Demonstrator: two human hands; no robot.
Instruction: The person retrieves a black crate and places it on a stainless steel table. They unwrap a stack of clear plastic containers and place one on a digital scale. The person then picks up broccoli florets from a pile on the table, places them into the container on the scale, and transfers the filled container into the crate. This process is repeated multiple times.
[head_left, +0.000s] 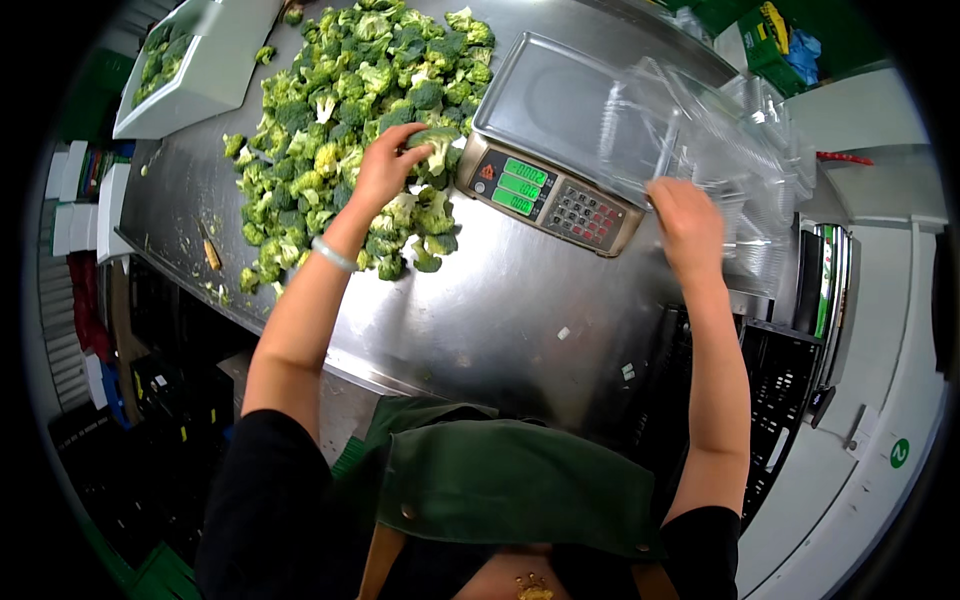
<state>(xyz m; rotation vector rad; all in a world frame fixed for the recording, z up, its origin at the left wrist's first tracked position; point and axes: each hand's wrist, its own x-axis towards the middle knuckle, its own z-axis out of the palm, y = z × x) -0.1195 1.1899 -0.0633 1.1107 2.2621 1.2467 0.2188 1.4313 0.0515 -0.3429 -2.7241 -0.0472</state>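
Observation:
With thumb and fingers, my left hand (386, 165) grips a broccoli floret (438, 148) at the right side of a broad heap of cut broccoli (360, 94). My right hand (686, 225) pinches the near corner of a clear plastic container (637, 139), blurred and tilted over the right end of a digital scale (551, 191). The scale's bare metal pan (544, 94) lies between my hands, and its green displays are lit. Behind my right hand is a pile of clear ribbed plastic containers (750, 187).
A stainless steel table (480, 322) carries everything. A white bin (199, 82) with broccoli inside stands at the far left. A knife with a wooden handle (210, 251) lies near the left edge. Black plastic crates (780, 375) stand below at the right, and a green crate (765, 49) sits at the back.

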